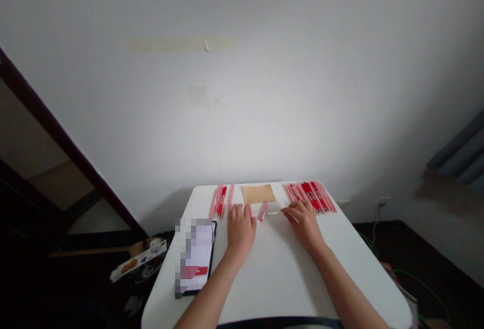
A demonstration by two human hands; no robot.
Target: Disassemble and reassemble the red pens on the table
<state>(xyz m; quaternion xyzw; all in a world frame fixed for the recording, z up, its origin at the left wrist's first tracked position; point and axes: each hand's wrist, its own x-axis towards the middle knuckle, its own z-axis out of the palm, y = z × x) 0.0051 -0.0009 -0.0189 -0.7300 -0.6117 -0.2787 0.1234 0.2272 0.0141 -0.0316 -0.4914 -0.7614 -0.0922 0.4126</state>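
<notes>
My left hand [241,231] rests low over the white table, its thumb and index finger closed on a short pink pen part [250,210], which is partly hidden. Just right of it lies another pink pen part [264,211] with a red end, untouched. My right hand [305,225] has thumb and fingertips drawn together, and what is in the pinch is too small to make out. A thin clear or whitish piece [273,213] lies left of those fingertips. Behind both hands is a brown paper piece [259,194].
Several pink and red pens [310,197] lie side by side at the back right. A smaller group of pens [219,201] is at the back left. A phone [196,256] lies on the white table [272,283] by my left forearm. The wall [287,92] stands behind the table.
</notes>
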